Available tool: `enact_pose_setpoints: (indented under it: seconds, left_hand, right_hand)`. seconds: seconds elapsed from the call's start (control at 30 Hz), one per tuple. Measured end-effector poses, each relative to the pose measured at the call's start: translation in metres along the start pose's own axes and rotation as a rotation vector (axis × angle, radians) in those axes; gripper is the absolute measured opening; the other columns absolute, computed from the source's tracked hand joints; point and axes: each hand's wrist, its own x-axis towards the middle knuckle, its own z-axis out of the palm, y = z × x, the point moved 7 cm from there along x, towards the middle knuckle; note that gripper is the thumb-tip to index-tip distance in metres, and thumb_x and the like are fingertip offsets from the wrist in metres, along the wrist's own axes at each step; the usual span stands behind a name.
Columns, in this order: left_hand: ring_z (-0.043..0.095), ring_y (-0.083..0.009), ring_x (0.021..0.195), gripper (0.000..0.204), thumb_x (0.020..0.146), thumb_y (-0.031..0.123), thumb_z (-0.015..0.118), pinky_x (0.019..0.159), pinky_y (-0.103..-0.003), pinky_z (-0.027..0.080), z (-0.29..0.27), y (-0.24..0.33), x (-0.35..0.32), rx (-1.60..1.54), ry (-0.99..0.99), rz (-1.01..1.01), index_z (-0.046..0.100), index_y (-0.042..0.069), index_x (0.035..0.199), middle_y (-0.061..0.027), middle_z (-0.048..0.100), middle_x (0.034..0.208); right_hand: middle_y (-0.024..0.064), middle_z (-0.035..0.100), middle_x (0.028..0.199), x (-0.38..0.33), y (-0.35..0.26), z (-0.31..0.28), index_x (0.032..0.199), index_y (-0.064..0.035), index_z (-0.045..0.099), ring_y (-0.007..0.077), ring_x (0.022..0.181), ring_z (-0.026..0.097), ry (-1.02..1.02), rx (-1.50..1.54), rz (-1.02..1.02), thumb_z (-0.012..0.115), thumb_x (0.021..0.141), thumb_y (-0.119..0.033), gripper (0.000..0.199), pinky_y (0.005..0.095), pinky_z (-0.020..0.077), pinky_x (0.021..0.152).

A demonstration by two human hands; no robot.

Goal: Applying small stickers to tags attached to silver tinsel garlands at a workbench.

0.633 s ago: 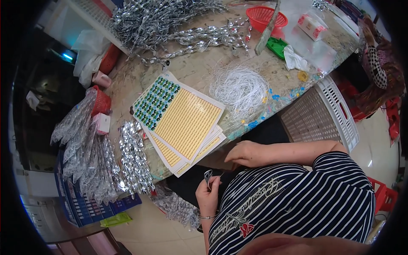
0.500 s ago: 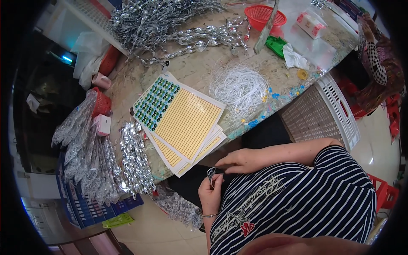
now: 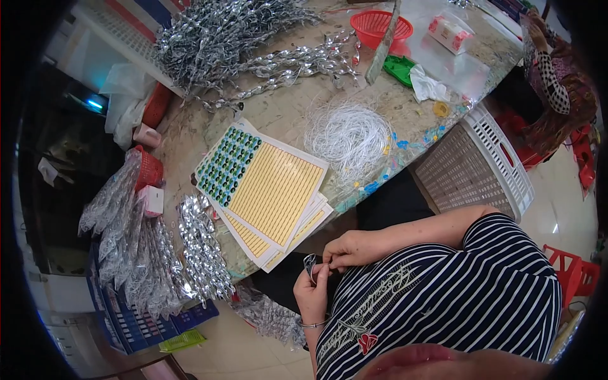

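My left hand (image 3: 311,294), with a thin bracelet on its wrist, holds a small dark silvery piece (image 3: 310,263) in front of my striped shirt, below the table edge. My right hand (image 3: 349,249) reaches in from the right, and its fingertips pinch the same piece. Just above the hands, at the table edge, lies a stack of yellow sticker sheets (image 3: 275,193); the top sheet has green gems (image 3: 228,164) along its left side. What exactly the small piece is stays unclear.
Silver foil twists lie piled at the table's far end (image 3: 215,38) and in bundles at the left (image 3: 196,250). A coil of white string (image 3: 348,136), a red basket (image 3: 379,26) and a white plastic crate (image 3: 481,168) are near. Another person (image 3: 557,82) sits at the far right.
My right hand has slid left from my lap to meet the left hand, and its fingers now close on the small piece. The left hand stayed nearly still.
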Motion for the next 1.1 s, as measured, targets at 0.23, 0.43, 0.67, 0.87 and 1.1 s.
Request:
enact_pose_setpoints:
  seconds: [0.23,0.43,0.67,0.87,1.1]
  left_hand:
    - [0.051,-0.0034,0.063,0.01,0.088,0.011,0.065,0.057,-0.018,0.037,0.005,0.003,0.0,0.008,-0.017,0.001,0.065,0.001,0.09,-0.0005,0.065,0.077]
    - [0.044,-0.0008,0.057,0.01,0.087,0.012,0.065,0.052,-0.017,0.033,0.006,0.006,0.001,0.04,-0.01,0.013,0.065,0.002,0.086,0.0015,0.064,0.075]
    - [0.051,-0.0039,0.064,0.013,0.087,0.013,0.065,0.058,-0.019,0.039,0.005,0.01,0.0,0.08,-0.014,0.024,0.065,0.0,0.086,-0.0009,0.064,0.074]
    - [0.059,-0.0103,0.062,0.015,0.085,0.014,0.067,0.058,-0.025,0.046,-0.002,-0.003,-0.004,0.168,0.003,0.06,0.065,-0.001,0.086,-0.0058,0.062,0.07]
    - [0.06,-0.0101,0.066,0.014,0.085,0.013,0.066,0.059,-0.023,0.045,0.017,0.0,-0.004,0.124,-0.055,0.081,0.065,-0.001,0.087,-0.0056,0.061,0.074]
  right_hand:
    - [0.0073,0.065,0.071,-0.007,-0.004,-0.008,0.089,-0.0015,0.058,0.016,0.066,0.065,0.072,-0.058,-0.103,0.056,0.09,-0.014,0.013,0.0283,0.0497,0.06]
    - [0.0078,0.065,0.071,-0.009,-0.004,-0.012,0.087,-0.002,0.06,0.0171,0.065,0.065,0.077,-0.056,-0.082,0.056,0.089,-0.016,0.014,0.0301,0.0501,0.06]
    - [0.0187,0.066,0.1,-0.029,-0.045,-0.079,0.108,-0.0064,0.065,0.0325,0.092,0.065,0.496,-0.328,-0.163,0.055,0.091,-0.033,0.033,0.041,0.0498,0.082]
    - [0.012,0.059,0.12,-0.03,-0.133,-0.121,0.127,-0.004,0.053,0.019,0.11,0.056,0.493,-0.383,-0.295,0.046,0.097,-0.027,0.038,0.0334,0.0426,0.097]
    - [0.012,0.058,0.121,0.024,-0.131,-0.064,0.127,-0.0042,0.053,0.0194,0.111,0.055,0.226,-0.309,-0.369,0.046,0.097,-0.027,0.038,0.0342,0.041,0.097]
